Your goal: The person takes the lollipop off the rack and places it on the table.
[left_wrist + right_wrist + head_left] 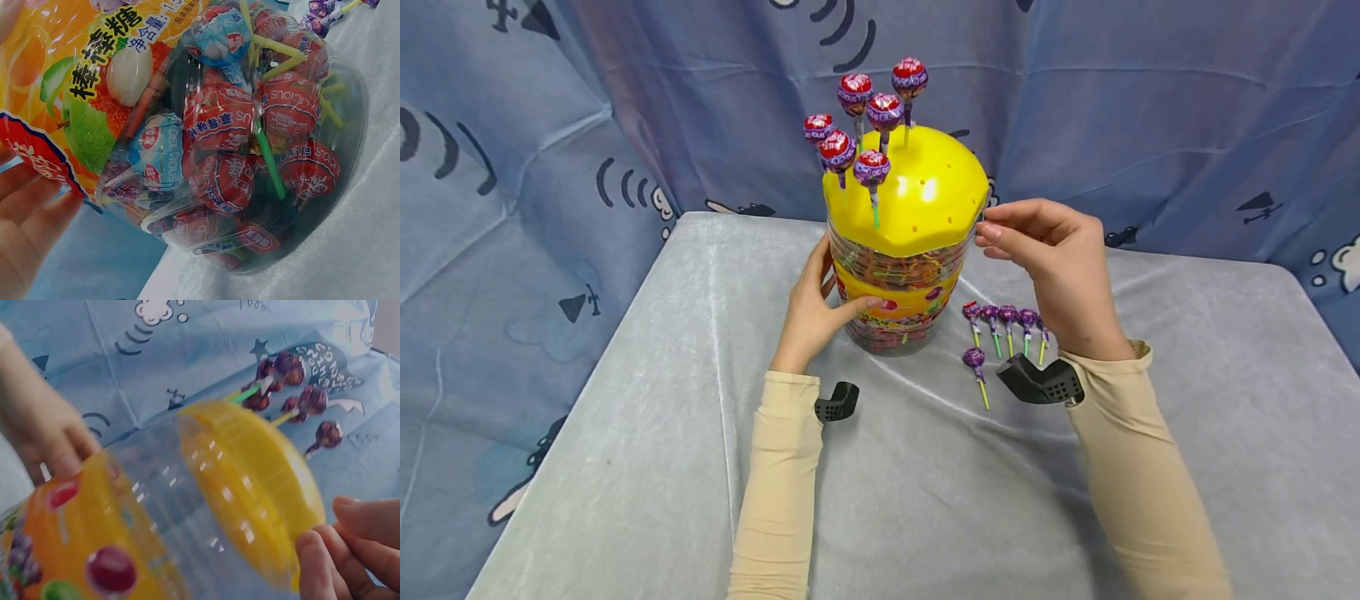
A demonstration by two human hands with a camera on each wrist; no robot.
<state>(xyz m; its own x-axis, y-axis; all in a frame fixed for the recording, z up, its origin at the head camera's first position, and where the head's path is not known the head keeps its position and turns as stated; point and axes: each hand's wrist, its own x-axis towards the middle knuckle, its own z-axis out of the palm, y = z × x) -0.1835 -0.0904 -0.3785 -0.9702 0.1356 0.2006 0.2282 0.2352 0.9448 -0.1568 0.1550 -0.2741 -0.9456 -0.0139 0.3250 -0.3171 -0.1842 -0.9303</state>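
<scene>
A clear plastic tub (895, 292) full of wrapped lollipops stands on the table, capped by a yellow domed lid (917, 196) with small holes. Several purple lollipops (868, 125) stand upright in the lid's far left holes. My left hand (816, 304) holds the tub's left side, thumb across the label (75, 94). My right hand (1045, 250) touches the lid's right rim (294, 550) with its fingertips. Inside the tub show red and blue wrapped lollipops (231, 144).
Several loose purple lollipops (1003, 325) lie on the grey table cover (925, 500) just right of the tub, under my right wrist. A blue patterned cloth (512, 167) hangs behind and to the left.
</scene>
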